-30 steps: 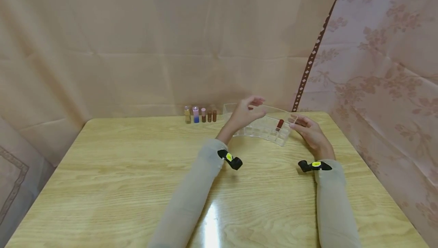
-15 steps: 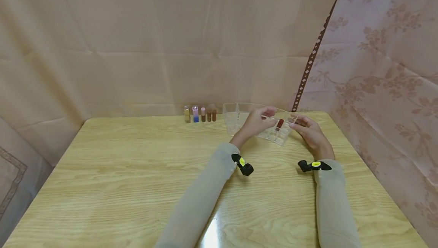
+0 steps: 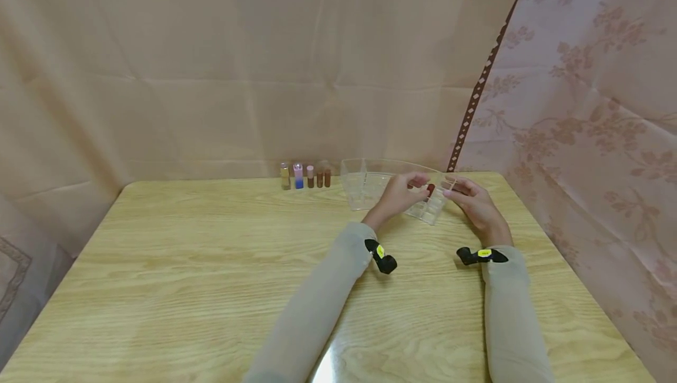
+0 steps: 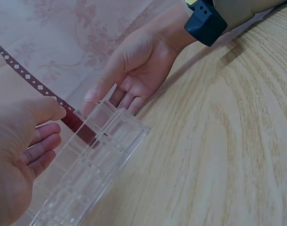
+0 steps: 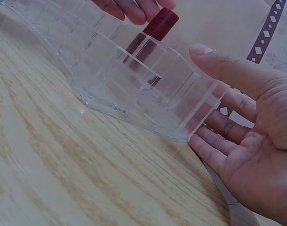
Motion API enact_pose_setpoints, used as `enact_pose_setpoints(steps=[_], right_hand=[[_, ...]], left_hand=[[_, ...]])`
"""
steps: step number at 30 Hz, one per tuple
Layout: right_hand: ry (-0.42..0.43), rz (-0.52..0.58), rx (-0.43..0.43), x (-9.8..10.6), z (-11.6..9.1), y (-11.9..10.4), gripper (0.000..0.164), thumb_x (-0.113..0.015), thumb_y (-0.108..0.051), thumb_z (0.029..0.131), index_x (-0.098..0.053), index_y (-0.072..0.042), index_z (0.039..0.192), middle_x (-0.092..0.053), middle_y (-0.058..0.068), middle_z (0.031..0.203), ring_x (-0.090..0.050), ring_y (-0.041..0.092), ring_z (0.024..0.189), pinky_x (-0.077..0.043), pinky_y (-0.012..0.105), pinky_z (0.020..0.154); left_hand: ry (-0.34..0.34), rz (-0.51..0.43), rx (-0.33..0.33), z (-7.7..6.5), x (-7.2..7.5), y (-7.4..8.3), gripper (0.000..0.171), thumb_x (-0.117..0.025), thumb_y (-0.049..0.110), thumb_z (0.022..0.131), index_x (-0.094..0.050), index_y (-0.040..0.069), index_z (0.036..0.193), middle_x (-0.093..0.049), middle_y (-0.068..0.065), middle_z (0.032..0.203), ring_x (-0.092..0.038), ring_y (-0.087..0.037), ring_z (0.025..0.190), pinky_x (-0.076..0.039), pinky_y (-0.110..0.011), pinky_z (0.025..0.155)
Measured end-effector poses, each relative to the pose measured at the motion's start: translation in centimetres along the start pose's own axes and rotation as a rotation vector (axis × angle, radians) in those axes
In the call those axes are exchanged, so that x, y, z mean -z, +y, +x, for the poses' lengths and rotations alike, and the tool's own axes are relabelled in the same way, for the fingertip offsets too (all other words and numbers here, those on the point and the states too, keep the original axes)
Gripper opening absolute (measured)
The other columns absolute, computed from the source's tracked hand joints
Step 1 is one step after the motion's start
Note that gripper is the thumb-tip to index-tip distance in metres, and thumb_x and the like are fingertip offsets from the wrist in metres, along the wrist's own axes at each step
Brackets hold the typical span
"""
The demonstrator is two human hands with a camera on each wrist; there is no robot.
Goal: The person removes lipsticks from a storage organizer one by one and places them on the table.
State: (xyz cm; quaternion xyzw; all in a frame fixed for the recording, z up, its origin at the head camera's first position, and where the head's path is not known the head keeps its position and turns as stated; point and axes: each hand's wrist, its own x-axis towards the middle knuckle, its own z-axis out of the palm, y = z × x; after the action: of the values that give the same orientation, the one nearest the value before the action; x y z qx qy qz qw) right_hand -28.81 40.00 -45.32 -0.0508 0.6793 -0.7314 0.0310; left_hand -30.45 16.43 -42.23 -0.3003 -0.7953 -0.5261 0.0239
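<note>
A clear plastic lipstick organizer (image 3: pixel 365 186) with small compartments stands at the back of the table. One dark red lipstick (image 5: pixel 161 24) leans in a compartment near its right end, its top sticking out. My left hand (image 3: pixel 398 194) is over the organizer, with the thumb tip right at that lipstick in the left wrist view; I cannot tell whether it touches. The other left fingers are loosely bent, and no held thing shows between them. My right hand (image 5: pixel 247 127) holds the organizer's right end, thumb at the upper rim and fingers around the outside.
Left of the organizer, several upright lipsticks (image 3: pixel 310 177) stand in a row at the back edge of the wooden table (image 3: pixel 211 265). A beige curtain (image 3: pixel 227 77) hangs behind, and a pink flowered cloth (image 3: pixel 597 107) on the right.
My left hand has moved right and slightly nearer to me, from the organizer's middle to the dark red lipstick. The right hand keeps its place on the organizer's end.
</note>
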Motion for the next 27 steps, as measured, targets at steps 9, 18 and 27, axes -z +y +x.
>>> enact_pose_setpoints(steps=[9, 18, 27], right_hand=[[-0.009, 0.021, 0.018, 0.1, 0.1, 0.2, 0.051, -0.065, -0.003, 0.098, -0.048, -0.004, 0.146, -0.069, -0.011, 0.121, -0.064, -0.002, 0.113, -0.05, 0.011, 0.096], [-0.009, 0.0, 0.002, 0.0, 0.1, 0.0, 0.059, -0.066, -0.007, 0.098, -0.041, -0.001, 0.152, -0.066, -0.009, 0.124, -0.062, 0.0, 0.117, -0.048, 0.011, 0.098], [-0.014, 0.013, 0.009, -0.1, 0.2, 0.1, 0.058, -0.065, -0.004, 0.098, -0.041, 0.001, 0.151, -0.066, -0.008, 0.124, -0.063, 0.0, 0.116, -0.048, 0.011, 0.098]], left_hand=[[0.02, 0.024, 0.0, 0.4, -0.9, -0.2, 0.03, -0.074, 0.005, 0.092, -0.07, -0.001, 0.121, -0.075, -0.013, 0.113, -0.069, -0.022, 0.105, -0.053, -0.021, 0.095], [0.043, 0.054, -0.011, 0.7, -1.5, -0.6, 0.028, -0.075, 0.003, 0.09, -0.071, 0.0, 0.117, -0.076, -0.013, 0.109, -0.07, -0.023, 0.102, -0.052, -0.021, 0.093], [0.06, 0.071, -0.017, 0.7, -1.7, -0.7, 0.027, -0.076, 0.005, 0.09, -0.072, 0.001, 0.117, -0.076, -0.013, 0.108, -0.07, -0.023, 0.1, -0.051, -0.015, 0.09]])
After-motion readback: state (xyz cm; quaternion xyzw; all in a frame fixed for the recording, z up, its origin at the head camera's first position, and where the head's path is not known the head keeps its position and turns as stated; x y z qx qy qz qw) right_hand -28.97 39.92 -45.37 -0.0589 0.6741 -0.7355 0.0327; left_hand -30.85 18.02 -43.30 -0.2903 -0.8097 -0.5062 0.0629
